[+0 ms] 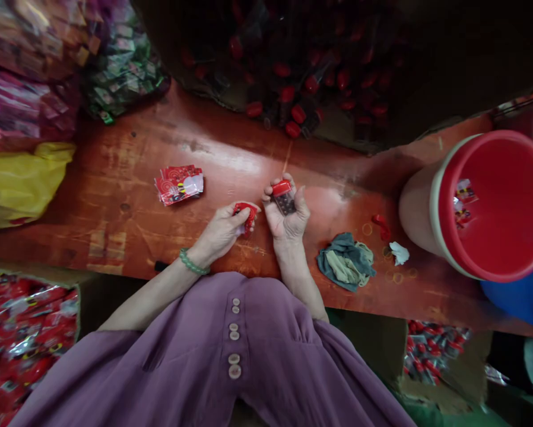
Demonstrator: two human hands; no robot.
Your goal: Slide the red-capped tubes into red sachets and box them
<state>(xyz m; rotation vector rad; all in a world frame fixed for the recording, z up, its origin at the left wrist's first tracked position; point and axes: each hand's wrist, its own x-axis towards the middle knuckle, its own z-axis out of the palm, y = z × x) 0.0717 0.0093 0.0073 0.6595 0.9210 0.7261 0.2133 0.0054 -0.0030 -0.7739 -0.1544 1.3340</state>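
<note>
My left hand (222, 230), with a green bead bracelet at its wrist, pinches a folded red printed wrapper (247, 214). Thumb and fingers are closed on it. Palm up beside it, my right hand (286, 219) holds a small clear bottle (285, 203) with a red cap and dark round pieces inside. The bottle lies across the fingers, cap pointing away from me. Wrapper and bottle are close together but apart. Left of my hands, a loose stack of red printed wrappers (180, 185) rests on the orange-red table (231, 151).
An open carton of red-capped bottles (298, 112) stands at the back. To the right are a crumpled grey-green cloth (345, 262), rubber bands, white tissue (399, 253) and a red-topped bucket (502, 237). Filled bags (21, 184) line the left; a carton of red packets (26, 314) sits below.
</note>
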